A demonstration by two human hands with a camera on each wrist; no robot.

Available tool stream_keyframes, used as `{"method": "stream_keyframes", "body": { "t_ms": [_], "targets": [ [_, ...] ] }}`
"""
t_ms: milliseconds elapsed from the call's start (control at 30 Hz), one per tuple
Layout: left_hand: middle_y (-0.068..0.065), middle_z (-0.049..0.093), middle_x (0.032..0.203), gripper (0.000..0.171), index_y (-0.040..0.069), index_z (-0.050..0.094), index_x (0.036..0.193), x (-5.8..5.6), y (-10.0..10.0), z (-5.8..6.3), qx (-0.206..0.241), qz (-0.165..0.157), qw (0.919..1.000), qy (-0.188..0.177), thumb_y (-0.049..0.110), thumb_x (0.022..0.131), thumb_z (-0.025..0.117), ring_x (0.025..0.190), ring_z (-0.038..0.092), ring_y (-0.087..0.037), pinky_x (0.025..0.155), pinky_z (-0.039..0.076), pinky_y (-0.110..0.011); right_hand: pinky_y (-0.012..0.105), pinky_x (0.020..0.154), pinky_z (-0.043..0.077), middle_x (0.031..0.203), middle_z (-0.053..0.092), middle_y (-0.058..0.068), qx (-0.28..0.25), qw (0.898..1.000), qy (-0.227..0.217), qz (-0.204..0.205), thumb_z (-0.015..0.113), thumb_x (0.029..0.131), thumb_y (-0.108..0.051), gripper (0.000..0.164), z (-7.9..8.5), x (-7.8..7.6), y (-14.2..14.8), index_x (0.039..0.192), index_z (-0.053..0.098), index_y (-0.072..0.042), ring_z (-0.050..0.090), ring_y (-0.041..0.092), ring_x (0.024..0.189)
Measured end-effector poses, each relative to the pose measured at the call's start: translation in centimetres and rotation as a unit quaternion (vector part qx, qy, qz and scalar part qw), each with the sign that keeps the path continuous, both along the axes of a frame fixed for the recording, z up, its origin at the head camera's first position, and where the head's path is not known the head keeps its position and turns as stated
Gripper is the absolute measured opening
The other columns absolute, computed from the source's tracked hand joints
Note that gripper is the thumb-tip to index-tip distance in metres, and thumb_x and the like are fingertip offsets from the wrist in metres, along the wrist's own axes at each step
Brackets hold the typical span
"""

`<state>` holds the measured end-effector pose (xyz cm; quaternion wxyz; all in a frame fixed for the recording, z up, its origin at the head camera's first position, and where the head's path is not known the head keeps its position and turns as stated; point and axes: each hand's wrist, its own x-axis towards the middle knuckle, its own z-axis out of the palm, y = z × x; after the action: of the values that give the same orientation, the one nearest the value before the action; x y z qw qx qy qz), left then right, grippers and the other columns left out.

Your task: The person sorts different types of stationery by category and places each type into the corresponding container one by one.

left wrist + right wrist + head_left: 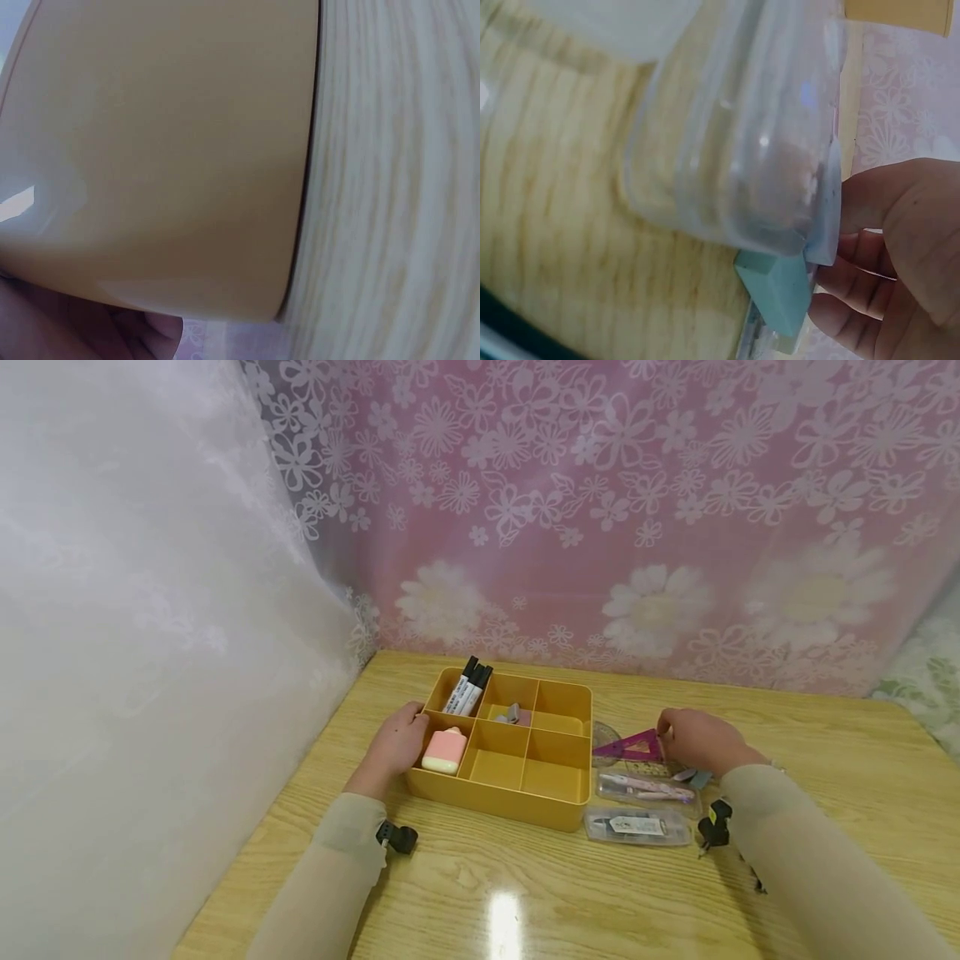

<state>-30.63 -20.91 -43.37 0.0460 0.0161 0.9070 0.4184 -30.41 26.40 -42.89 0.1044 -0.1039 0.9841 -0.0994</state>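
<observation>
- The right hand (701, 742), at three o'clock from the box, has its fingers bent and pinches the right end of a purple, triangular plastic set square (628, 747).
- The set square slants between that hand and the box's three o'clock wall; whether its tip touches the wall, I cannot tell.
- The left hand (397, 742) grips the nine o'clock wall of a yellow, rectangular plastic box (491, 803) with six compartments.
- At about four o'clock from the set square, near the right hand, sits a teal, block-shaped eraser (776, 291).
- At six o'clock from the set square lies a clear plastic case holding pale pink pens (648, 789); nearer the person is a clear plastic case with a white label (637, 827).
- Inside the box, black-capped white markers (467, 692) lean in the ten o'clock compartment, small grey pieces (513, 713) lie in the twelve o'clock one, and a pink-and-cream, bottle-shaped object (445, 750) fills much of the eight o'clock one.
- Everything stands on a pale wood-grain worktop (442, 893); a pink floral curtain (525, 485) hangs at twelve o'clock.
</observation>
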Motion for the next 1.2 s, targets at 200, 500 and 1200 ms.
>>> {"method": "stream_keyframes", "body": {
  "t_ms": [200,500,1200],
  "targets": [
    [-0.013,0.047,0.152,0.051,0.010,0.043,0.152,0.0,0.1,0.0,0.001,-0.001,1.0000,-0.002,0.036,0.110,0.033,0.140,0.042,-0.036,0.114,0.032,-0.058,0.048,0.067,0.055,0.098,0.067,0.011,-0.012,1.000,0.002,-0.010,0.053,0.101,-0.013,0.027,-0.1,0.3,0.1,0.122,0.061,0.001,0.061,0.020,0.074],
    [-0.014,0.046,0.152,0.050,0.009,0.043,0.152,0.1,0.0,0.1,0.002,-0.007,1.0000,0.002,0.035,0.110,0.032,0.140,0.042,-0.036,0.114,0.032,-0.058,0.044,0.065,0.053,0.102,0.063,0.013,-0.048,0.998,0.028,-0.025,0.056,0.099,-0.018,0.033,0.9,0.4,-0.4,0.127,0.058,0.000,0.059,0.022,0.075],
    [-0.015,0.048,0.150,0.048,0.008,0.044,0.150,0.2,0.0,0.3,0.005,-0.012,0.9999,0.010,0.032,0.111,0.032,0.139,0.043,-0.036,0.114,0.033,-0.057,0.050,0.081,0.056,0.106,0.065,0.009,-0.140,0.976,0.161,0.046,0.060,0.097,-0.015,0.015,6.3,1.0,-9.1,0.108,0.067,-0.008,0.063,0.028,0.093]
  ]
}}
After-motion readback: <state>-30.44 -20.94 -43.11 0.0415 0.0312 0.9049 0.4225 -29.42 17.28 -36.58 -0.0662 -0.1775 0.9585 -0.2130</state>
